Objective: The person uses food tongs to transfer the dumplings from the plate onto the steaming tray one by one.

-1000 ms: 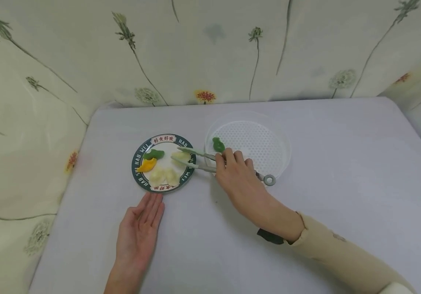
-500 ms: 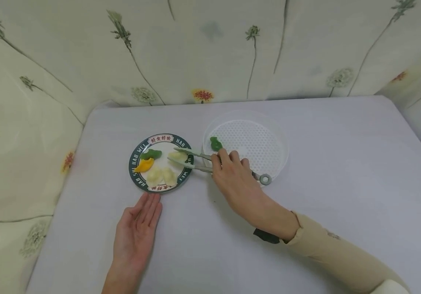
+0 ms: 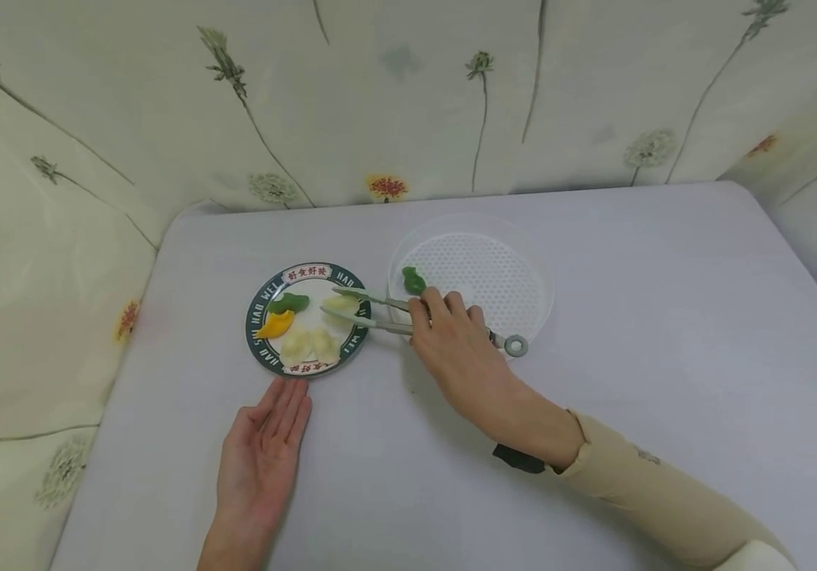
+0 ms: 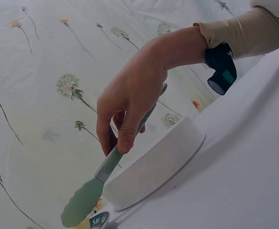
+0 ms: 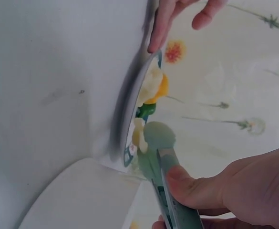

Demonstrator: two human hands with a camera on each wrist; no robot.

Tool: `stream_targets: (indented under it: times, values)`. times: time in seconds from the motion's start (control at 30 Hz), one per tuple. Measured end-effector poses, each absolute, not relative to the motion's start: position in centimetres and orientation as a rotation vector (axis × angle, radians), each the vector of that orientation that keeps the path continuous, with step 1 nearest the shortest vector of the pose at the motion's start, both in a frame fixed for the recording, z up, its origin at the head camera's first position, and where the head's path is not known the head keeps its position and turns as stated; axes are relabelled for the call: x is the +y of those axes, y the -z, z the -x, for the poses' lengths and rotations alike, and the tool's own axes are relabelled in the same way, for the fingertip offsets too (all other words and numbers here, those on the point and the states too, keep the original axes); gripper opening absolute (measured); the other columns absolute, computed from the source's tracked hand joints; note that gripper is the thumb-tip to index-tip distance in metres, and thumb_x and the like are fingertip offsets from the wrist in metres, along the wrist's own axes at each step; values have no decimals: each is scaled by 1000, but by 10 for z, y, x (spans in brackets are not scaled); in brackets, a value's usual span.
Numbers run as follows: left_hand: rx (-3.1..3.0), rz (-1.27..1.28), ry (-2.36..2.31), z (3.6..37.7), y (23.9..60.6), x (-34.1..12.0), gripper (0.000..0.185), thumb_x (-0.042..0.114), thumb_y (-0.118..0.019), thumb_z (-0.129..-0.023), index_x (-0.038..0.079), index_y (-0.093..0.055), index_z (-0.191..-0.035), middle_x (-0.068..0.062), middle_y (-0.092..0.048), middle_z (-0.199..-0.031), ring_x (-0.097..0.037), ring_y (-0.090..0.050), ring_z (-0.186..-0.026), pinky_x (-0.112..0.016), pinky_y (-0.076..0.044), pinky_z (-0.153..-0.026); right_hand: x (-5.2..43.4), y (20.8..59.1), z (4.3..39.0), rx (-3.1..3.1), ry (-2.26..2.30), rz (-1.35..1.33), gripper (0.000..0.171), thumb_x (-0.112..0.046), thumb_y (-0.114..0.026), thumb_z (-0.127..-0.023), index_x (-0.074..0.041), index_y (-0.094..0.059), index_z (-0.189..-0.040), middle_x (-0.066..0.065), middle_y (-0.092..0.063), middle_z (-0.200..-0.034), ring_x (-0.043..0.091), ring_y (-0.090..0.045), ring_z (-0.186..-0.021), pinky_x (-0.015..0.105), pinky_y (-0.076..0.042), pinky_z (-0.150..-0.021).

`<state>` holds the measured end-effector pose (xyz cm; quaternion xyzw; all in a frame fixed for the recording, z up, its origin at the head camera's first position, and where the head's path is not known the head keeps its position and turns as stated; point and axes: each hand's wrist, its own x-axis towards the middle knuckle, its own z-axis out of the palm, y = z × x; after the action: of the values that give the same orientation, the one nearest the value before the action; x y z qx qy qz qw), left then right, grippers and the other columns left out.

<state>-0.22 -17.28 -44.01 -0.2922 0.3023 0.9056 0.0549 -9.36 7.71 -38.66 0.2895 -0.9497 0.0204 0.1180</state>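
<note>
My right hand (image 3: 454,357) grips a pair of green tongs (image 3: 380,324), thumb on one arm and fingers on the other. The tong tips reach over the right side of a round plate (image 3: 255,317), one on each side of a pale dumpling-shaped piece (image 3: 343,303); whether they touch it I cannot tell. Also on the plate are a green piece (image 3: 289,303), a yellow piece (image 3: 275,325) and two pale pieces (image 3: 297,346) side by side. Palm up, my left hand (image 3: 260,460) lies with straight fingers, their tips at the plate's near rim.
A white round basket with a perforated base (image 3: 501,277) stands right of the plate, partly behind the right hand. One dark green piece (image 3: 413,281) lies at its left side. Behind the white table (image 3: 651,317) hangs a flowered curtain (image 3: 580,95).
The head view shifts slightly, so everything slides a little to the left in it. The hands, tongs and plate keep nearly the same places relative to one another.
</note>
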Motion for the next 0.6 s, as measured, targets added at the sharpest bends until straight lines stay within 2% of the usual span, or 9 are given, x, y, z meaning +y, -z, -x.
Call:
stream_targets:
  times: [0.27,0.6]
  values:
    - [921,881,-2749,1,441,-174,60,21,-28,-115,14,-18,-173,-5,-19,-182,-16,-30,-165,-27,-32,-138,87,378,91,-2823,-135,-800,44,-21,-77,-100,4,-61,-133,15,-60,-116,33,-55,-93,35,-46,-65]
    - [913,886,-2749,2,441,-173,60,22,-28,-115,14,-18,-173,-4,-19,-182,-15,-30,-165,-27,-32,-138,115,363,93,-2855,-327,-699,46,-17,-74,-100,7,-56,-135,21,-59,-123,41,-56,-99,40,-45,-69]
